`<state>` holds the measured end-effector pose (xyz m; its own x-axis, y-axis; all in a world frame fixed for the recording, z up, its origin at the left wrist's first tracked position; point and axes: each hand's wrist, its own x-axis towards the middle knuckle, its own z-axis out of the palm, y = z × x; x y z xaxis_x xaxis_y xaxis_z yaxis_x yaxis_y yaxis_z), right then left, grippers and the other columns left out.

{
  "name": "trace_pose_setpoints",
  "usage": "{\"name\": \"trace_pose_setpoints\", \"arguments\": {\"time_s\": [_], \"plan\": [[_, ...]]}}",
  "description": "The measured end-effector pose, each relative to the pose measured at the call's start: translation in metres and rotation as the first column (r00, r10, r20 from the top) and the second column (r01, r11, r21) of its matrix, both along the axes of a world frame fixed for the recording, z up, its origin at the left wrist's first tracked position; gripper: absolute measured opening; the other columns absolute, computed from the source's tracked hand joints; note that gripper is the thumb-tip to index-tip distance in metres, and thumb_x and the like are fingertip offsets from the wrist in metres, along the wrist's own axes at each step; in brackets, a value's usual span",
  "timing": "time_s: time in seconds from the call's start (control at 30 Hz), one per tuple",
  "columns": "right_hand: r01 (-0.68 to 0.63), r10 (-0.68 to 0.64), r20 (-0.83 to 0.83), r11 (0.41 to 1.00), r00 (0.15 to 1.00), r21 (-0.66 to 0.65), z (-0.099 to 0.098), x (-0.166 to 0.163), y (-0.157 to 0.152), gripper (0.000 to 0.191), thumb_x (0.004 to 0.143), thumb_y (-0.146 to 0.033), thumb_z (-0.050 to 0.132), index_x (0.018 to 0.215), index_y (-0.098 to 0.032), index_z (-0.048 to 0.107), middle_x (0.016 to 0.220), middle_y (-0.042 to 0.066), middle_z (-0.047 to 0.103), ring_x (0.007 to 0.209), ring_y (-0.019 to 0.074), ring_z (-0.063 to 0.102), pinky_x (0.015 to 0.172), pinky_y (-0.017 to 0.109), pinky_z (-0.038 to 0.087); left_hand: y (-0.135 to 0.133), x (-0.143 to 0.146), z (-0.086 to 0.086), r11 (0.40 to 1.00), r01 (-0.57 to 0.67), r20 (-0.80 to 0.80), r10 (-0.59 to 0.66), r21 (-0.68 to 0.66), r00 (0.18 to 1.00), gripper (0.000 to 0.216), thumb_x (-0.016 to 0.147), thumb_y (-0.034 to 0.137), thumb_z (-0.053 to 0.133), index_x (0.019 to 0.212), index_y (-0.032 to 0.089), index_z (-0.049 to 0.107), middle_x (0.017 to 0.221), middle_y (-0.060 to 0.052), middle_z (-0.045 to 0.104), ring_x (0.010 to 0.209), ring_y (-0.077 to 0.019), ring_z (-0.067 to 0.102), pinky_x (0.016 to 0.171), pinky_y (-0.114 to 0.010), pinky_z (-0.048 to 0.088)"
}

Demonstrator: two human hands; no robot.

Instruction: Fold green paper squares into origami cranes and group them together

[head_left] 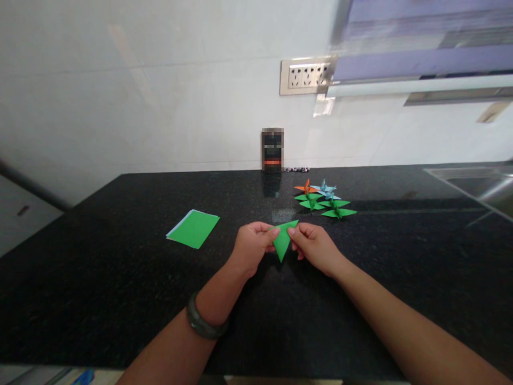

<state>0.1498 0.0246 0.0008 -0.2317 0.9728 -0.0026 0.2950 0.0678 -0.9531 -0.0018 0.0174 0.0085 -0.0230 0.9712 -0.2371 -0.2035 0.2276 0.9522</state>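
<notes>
A green piece of origami paper (282,241), folded into a triangle with one point hanging down, is held between both hands above the dark counter. My left hand (252,243) pinches its left side, thumb on top and fingers curled behind. On the other side, my right hand (315,245) grips the upper right edge between thumb and fingers. To the left lies a stack of square paper (194,229), green on top with a pale blue edge showing. Behind my right hand stand several folded paper cranes: green ones (339,212), an orange one (307,187) and light blue ones (326,189).
The black speckled countertop (120,289) runs back to a white wall. Against the wall leans a dark, blurred-out device (272,149) with a beaded strap (296,169) beside it. A metal sink (487,187) is at the far right, and wall sockets (308,76) sit above.
</notes>
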Motion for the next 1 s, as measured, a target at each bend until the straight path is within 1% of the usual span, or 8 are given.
{"name": "trace_pose_setpoints", "arguments": {"time_s": [0.13,0.3,0.47,0.7,0.87,1.0], "plan": [[0.054,-0.055,0.022,0.998,0.998,0.017,-0.0005,-0.0009,-0.0003,0.034,0.074,-0.046,0.055,0.057,-0.02,0.044,0.047,-0.005,0.044,0.037,0.0077,0.04,0.037,0.02,0.033,0.0003,0.0011,-0.0018,0.998,-0.022,-0.069,0.026,0.05,0.997,0.019,0.06,0.025,0.072,0.066,0.012,0.061,0.055,-0.001,0.063,0.048,-0.0105,0.056,0.049,-0.022,0.046],[0.085,-0.085,0.011,0.996,0.996,0.025,0.0002,-0.0018,-0.0003,0.035,0.073,-0.047,0.056,0.056,-0.02,0.042,0.045,-0.006,0.04,0.037,0.0076,0.038,0.035,0.02,0.032,-0.0007,0.0023,-0.0004,0.997,-0.03,-0.117,0.039,0.076,0.992,0.014,0.061,0.023,0.071,0.066,0.013,0.063,0.055,-0.001,0.064,0.049,-0.0104,0.056,0.048,-0.021,0.045],[0.071,-0.071,-0.041,0.997,0.997,0.002,0.0001,-0.0013,0.0009,0.036,0.073,-0.048,0.056,0.057,-0.02,0.04,0.047,-0.007,0.04,0.037,0.007,0.04,0.034,0.02,0.033,-0.0012,0.0023,-0.0002,0.997,-0.012,-0.112,0.02,0.072,0.993,0.015,0.061,0.024,0.072,0.066,0.013,0.063,0.057,-0.002,0.065,0.051,-0.0111,0.058,0.05,-0.022,0.046],[0.015,-0.015,-0.094,1.0,0.995,0.004,0.0009,0.0009,0.0006,0.031,0.075,-0.043,0.056,0.06,-0.019,0.043,0.052,-0.006,0.043,0.04,0.0066,0.043,0.038,0.02,0.038,-0.0006,0.0021,-0.0039,0.999,0.01,-0.043,-0.008,0.038,0.999,0.02,0.06,0.027,0.073,0.067,0.012,0.062,0.057,-0.002,0.064,0.05,-0.0105,0.057,0.05,-0.022,0.046],[0.021,-0.021,-0.103,1.0,0.994,0.003,0.0012,0.0009,0.0007,0.032,0.074,-0.043,0.056,0.059,-0.019,0.041,0.051,-0.006,0.044,0.04,0.0068,0.043,0.038,0.021,0.039,-0.0015,0.0017,-0.0032,0.999,0.023,-0.026,-0.022,0.036,0.999,0.023,0.059,0.03,0.073,0.067,0.012,0.062,0.057,-0.002,0.063,0.05,-0.0104,0.057,0.05,-0.022,0.047],[0.055,-0.057,-0.112,0.998,0.992,-0.019,0.0002,-0.0006,0.001,0.034,0.072,-0.045,0.059,0.058,-0.019,0.041,0.049,-0.007,0.04,0.038,0.0062,0.041,0.035,0.02,0.037,-0.0022,0.002,-0.0011,0.999,0.015,-0.011,-0.014,0.035,1.0,0.022,0.06,0.03,0.073,0.065,0.012,0.061,0.056,-0.002,0.063,0.051,-0.0111,0.058,0.051,-0.024,0.048]]}}
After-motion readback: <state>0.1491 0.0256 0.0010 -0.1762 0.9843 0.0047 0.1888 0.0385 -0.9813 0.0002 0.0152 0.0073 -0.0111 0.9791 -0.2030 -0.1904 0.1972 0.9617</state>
